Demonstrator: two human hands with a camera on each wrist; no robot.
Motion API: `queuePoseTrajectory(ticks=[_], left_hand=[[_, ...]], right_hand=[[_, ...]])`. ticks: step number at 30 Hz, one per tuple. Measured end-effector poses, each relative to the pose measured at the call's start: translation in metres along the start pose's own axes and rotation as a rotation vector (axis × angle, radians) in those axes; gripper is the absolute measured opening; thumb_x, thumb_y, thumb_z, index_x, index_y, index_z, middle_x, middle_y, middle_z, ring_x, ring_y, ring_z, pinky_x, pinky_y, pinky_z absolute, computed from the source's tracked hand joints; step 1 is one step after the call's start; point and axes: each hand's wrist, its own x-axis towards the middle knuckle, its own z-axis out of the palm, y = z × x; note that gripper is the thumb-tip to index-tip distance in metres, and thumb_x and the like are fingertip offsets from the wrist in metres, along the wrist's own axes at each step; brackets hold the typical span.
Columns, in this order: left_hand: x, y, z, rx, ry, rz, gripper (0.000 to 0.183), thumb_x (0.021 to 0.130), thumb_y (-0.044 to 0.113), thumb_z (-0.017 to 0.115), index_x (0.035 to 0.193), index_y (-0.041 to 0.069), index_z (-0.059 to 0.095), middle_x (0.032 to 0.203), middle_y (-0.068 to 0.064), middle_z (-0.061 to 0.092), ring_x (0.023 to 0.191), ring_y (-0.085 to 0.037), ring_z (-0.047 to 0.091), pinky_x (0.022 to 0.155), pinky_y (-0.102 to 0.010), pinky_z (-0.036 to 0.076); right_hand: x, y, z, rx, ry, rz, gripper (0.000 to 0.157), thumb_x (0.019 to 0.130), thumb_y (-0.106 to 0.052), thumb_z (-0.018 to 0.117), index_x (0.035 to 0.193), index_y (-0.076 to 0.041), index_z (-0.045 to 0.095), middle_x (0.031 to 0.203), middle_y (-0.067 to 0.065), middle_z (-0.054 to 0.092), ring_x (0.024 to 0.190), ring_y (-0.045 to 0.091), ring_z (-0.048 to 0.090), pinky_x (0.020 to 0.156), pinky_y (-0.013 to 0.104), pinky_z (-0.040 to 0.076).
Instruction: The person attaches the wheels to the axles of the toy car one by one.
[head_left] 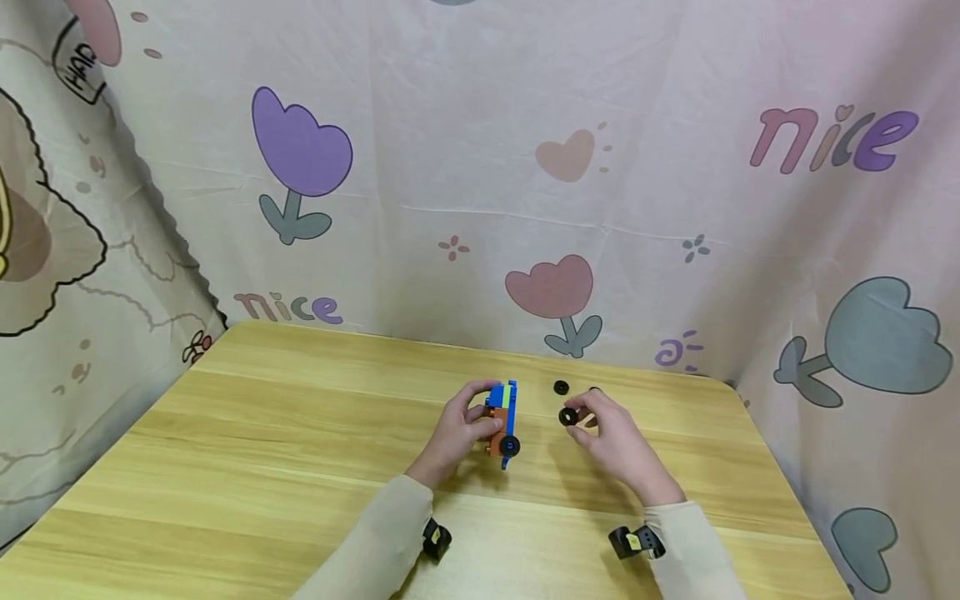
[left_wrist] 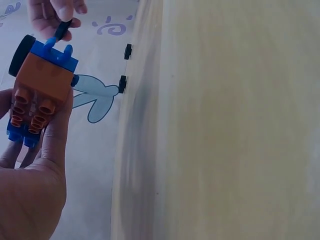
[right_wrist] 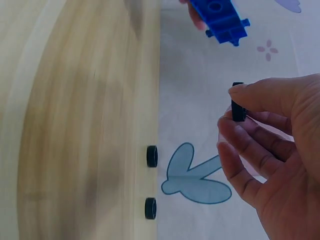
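Note:
My left hand (head_left: pixel 452 425) grips a blue and orange toy block car (head_left: pixel 498 421) above the table, fingers and thumb around its sides. One black wheel is fitted near its lower end, and bare blue axle pegs show at its other end (right_wrist: pixel 227 32) in the right wrist view. Orange studs line one face of the car (left_wrist: pixel 47 82) in the left wrist view. Thumb and fingertips of my right hand (head_left: pixel 611 433) pinch a small black wheel (head_left: pixel 567 416), held upright to the right of the car and apart from it.
Two more black wheels lie near the table's back edge, one in plain sight (head_left: pixel 561 387), another wheel (right_wrist: pixel 150 208) partly behind my right hand in the head view. The wooden table (head_left: pixel 247 433) meets a patterned cloth (head_left: pixel 420 167) at the back and sides.

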Motion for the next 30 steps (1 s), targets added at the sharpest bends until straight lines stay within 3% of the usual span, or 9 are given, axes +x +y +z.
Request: queuePoseTrajectory(ticks=[9,30], left_hand=[[-0.001,-0.001,0.0,-0.005,0.007,-0.013,0.052,0.094,0.0,0.061,0.142,0.008,0.044,0.127,-0.024,0.056,0.108,-0.031,0.06,0.083,-0.042,0.054],[-0.001,-0.001,0.001,-0.006,0.018,0.001,0.047,0.095,0.0,0.06,0.139,0.008,0.047,0.126,-0.025,0.056,0.107,-0.032,0.061,0.081,-0.043,0.055]], right_hand=[[0.0,-0.011,0.005,0.008,0.038,-0.067,0.034,0.081,0.004,0.077,0.113,-0.003,0.066,0.102,0.0,0.06,0.092,0.016,0.059,0.078,0.037,0.054],[0.009,-0.03,0.012,0.033,0.057,-0.136,0.033,0.081,0.001,0.078,0.111,-0.008,0.066,0.1,-0.003,0.061,0.09,0.013,0.058,0.076,0.036,0.054]])
